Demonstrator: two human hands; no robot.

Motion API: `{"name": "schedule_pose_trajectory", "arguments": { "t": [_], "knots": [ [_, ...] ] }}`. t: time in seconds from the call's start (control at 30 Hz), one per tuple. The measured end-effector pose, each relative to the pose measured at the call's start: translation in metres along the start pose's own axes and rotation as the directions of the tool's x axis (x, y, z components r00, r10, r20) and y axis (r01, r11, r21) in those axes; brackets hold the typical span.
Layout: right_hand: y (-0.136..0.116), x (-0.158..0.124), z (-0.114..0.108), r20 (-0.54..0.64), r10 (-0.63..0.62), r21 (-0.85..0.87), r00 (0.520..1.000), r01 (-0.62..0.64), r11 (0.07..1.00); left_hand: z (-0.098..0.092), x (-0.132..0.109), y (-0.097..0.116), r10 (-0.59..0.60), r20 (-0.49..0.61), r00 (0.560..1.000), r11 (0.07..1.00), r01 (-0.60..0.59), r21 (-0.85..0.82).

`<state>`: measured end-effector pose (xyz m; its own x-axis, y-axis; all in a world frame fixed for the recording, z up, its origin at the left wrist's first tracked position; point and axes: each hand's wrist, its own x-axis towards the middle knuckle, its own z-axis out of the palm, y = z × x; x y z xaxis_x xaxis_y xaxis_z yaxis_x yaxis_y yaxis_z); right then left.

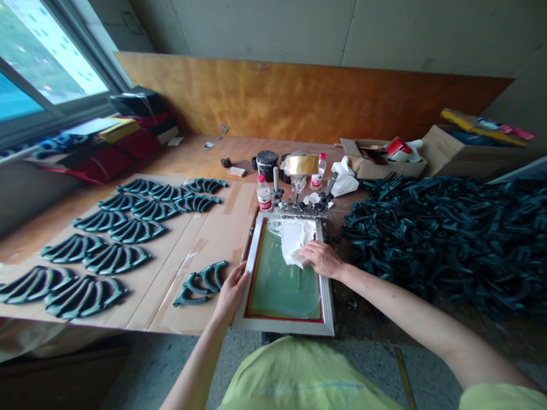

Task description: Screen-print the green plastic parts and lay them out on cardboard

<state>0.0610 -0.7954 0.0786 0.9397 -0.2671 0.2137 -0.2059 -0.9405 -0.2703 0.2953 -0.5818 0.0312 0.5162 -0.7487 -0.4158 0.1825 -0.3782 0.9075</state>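
A screen printing frame with a metal border and green mesh lies in front of me. Its far end meets a clamp stand. Thick white ink covers part of the mesh's upper half. My right hand is closed over the mesh, gripping a pale scraper smeared with this ink; the fingers hide much of it. My left hand grips the frame's left edge, its fingertips partly out of sight. Just left of it, a few dark green curved plastic parts rest on cardboard.
Rows of similar ribbed parts cover the cardboard at left. A large heap of dark parts fills the right side. Behind the frame stand two bottles, a black tub and a tape roll. An open carton sits farther right.
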Motion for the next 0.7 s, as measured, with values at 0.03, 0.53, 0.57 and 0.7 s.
{"name": "schedule_pose_trajectory", "arguments": {
  "t": [0.03,0.53,0.57,0.7],
  "knots": [
    [0.002,0.0,-0.003,0.021,-0.005,0.012,1.0,0.005,1.0,0.0,0.0,0.0,-0.001,-0.001,1.0,1.0,0.001,-0.002],
    [0.081,0.054,-0.066,-0.345,0.565,0.058,0.749,-0.584,0.81,-0.006,-0.009,0.126,0.192,0.006,0.981,0.979,-0.191,-0.067],
    [0.086,0.041,-0.062,-0.322,0.632,0.093,0.705,-0.641,0.762,-0.003,-0.003,0.137,0.262,-0.002,0.965,0.956,-0.26,-0.135],
    [0.078,-0.006,-0.018,-0.127,0.685,0.141,0.717,-0.671,0.728,0.015,0.02,0.181,0.417,-0.045,0.908,0.875,-0.414,-0.251]
  ]
}}
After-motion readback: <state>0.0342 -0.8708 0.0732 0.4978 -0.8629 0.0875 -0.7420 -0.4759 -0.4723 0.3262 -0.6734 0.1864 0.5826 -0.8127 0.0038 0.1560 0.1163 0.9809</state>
